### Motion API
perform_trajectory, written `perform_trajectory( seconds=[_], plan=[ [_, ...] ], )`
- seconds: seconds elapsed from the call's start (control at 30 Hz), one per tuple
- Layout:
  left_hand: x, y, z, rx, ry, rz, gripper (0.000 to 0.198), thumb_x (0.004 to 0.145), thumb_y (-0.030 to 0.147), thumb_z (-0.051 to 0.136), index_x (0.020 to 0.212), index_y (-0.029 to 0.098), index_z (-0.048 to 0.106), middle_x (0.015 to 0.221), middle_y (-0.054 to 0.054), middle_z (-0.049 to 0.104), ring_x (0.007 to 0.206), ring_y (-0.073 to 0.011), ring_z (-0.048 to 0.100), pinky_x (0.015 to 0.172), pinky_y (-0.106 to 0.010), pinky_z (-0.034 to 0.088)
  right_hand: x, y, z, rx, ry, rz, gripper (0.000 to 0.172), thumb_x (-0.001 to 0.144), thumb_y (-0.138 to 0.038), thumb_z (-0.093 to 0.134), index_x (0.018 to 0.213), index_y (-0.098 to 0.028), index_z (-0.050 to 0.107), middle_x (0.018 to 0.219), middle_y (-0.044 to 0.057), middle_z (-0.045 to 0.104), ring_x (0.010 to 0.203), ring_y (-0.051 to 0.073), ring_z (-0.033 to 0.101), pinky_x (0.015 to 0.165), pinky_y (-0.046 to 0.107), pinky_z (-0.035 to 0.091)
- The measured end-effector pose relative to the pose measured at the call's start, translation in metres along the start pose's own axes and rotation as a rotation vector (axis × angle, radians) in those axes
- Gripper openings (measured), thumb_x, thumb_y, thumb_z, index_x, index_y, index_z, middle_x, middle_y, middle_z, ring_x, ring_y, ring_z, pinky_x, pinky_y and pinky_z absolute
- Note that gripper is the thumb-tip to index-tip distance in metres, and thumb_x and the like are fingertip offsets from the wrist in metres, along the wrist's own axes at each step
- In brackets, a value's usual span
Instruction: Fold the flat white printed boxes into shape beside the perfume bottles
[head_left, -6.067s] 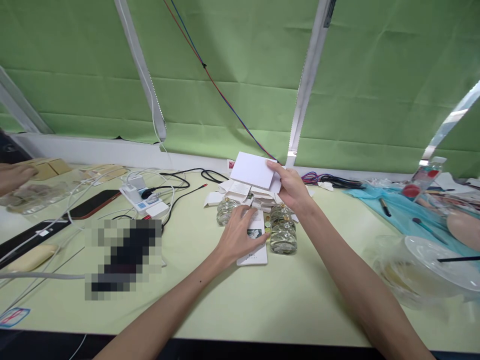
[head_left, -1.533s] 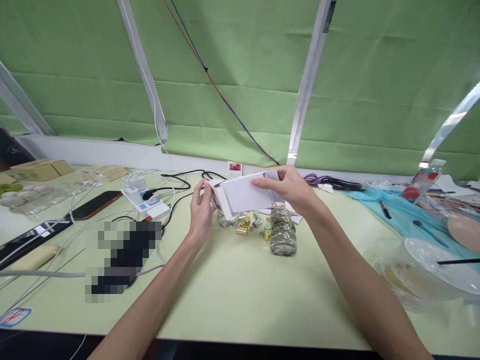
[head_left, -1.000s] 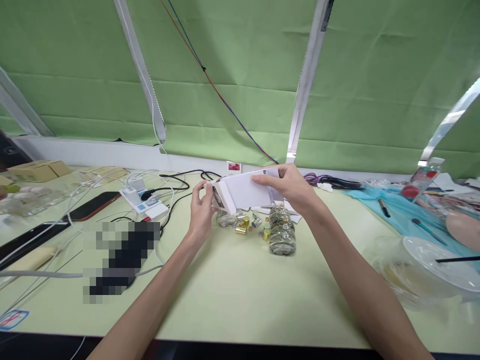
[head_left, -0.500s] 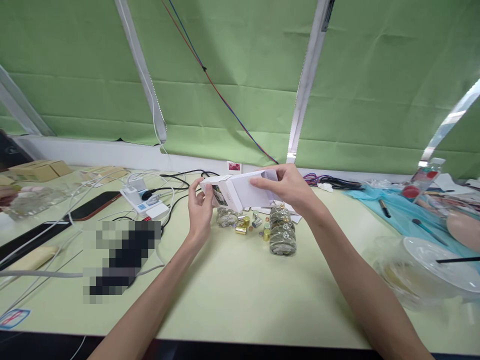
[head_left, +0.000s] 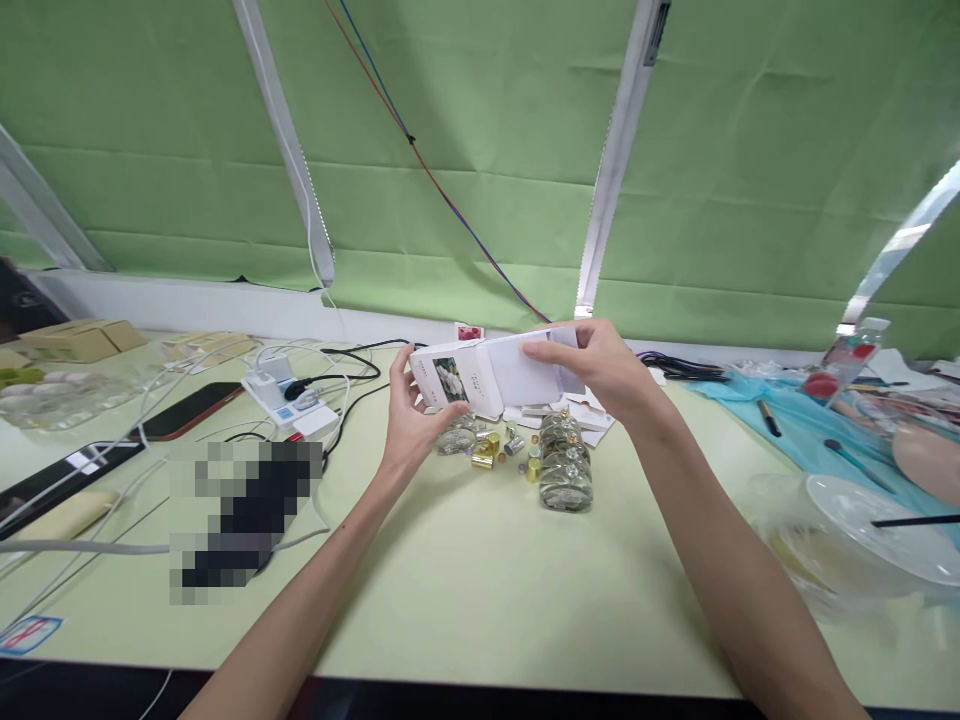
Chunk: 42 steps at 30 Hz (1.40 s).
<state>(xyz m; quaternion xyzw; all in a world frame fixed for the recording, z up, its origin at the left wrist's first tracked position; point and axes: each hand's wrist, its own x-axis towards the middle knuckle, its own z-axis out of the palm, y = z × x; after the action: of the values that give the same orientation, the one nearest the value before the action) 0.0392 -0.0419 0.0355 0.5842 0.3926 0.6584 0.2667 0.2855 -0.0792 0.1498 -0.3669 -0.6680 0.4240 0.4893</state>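
My left hand [head_left: 416, 415] grips a small white carton [head_left: 484, 385] with a flower photo and small print on its face, thumb in front and fingers behind. My right hand [head_left: 600, 365] pinches a plain white card piece [head_left: 521, 370] that joins the carton's right end; whether it slides inside or is fixed there I cannot tell. Both are held tilted above the table. Below them stands a row of flat, rounded clear glass bottles [head_left: 566, 475]. Left of these lie several gold and silver caps [head_left: 482, 461], and another glass bottle [head_left: 456, 438] is partly hidden by my left hand.
White cards [head_left: 592, 415] lie behind the bottles. At left are a power strip [head_left: 311, 418], tangled cables, phones [head_left: 191, 410] and a clear tray [head_left: 67, 395]. A lidded plastic bowl [head_left: 862, 530] is by my right forearm; a blue plastic sheet [head_left: 795, 420] lies beyond.
Both hands have shifted right with the carton and card piece. The carton has turned, showing more of its printed face, and my left thumb lies along its lower edge. Another person's hand has left the far left.
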Motion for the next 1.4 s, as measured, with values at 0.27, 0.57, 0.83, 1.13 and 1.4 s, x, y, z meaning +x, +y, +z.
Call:
perform_trajectory(
  seconds=[0.27,0.57,0.83,1.13,1.4],
  plan=[
    [-0.003,0.009,0.004,0.107,-0.037,0.044,0.123,0.043,0.037,0.100,0.147,0.033,0.034,0.142,-0.012,0.052,0.129,-0.0301,0.058,0.101,-0.041,0.055,-0.002,-0.005,-0.003,0.019,-0.006,0.032,0.035,0.067,-0.049,0.089,0.079,-0.018,0.080,0.079,0.004,0.072,0.068,0.015,0.061,0.058,0.026,0.048],
    [-0.005,0.015,0.006,0.134,-0.045,0.023,0.100,0.051,0.040,0.097,0.134,0.030,0.043,0.144,-0.010,0.051,0.117,-0.0255,0.063,0.091,-0.035,0.057,0.000,-0.004,-0.009,0.064,0.006,0.086,0.038,0.065,-0.050,0.091,0.081,-0.017,0.081,0.083,0.009,0.074,0.070,0.018,0.064,0.057,0.028,0.050],
    [-0.008,0.016,0.007,0.238,-0.054,0.026,0.094,0.054,0.045,0.094,0.133,0.026,0.048,0.142,-0.012,0.056,0.122,-0.0298,0.060,0.098,-0.042,0.053,0.005,0.000,-0.014,0.097,0.051,0.182,0.042,0.064,-0.051,0.092,0.081,-0.014,0.081,0.084,0.011,0.075,0.068,0.018,0.064,0.056,0.029,0.052],
    [-0.007,0.015,0.007,0.340,-0.018,0.099,0.087,0.054,0.047,0.094,0.126,0.024,0.052,0.130,-0.010,0.060,0.117,-0.0297,0.060,0.100,-0.043,0.049,0.012,0.008,-0.015,0.109,0.089,0.239,0.039,0.062,-0.047,0.092,0.074,-0.013,0.076,0.084,0.013,0.074,0.068,0.019,0.064,0.056,0.031,0.052],
    [-0.006,0.015,0.005,0.429,-0.040,0.229,0.079,0.057,0.056,0.092,0.123,0.025,0.060,0.118,-0.008,0.060,0.113,-0.0305,0.058,0.098,-0.043,0.049,0.018,0.015,-0.018,0.147,0.125,0.311,0.043,0.053,-0.044,0.097,0.071,-0.013,0.073,0.081,0.012,0.074,0.068,0.018,0.064,0.052,0.030,0.051]
  ],
)
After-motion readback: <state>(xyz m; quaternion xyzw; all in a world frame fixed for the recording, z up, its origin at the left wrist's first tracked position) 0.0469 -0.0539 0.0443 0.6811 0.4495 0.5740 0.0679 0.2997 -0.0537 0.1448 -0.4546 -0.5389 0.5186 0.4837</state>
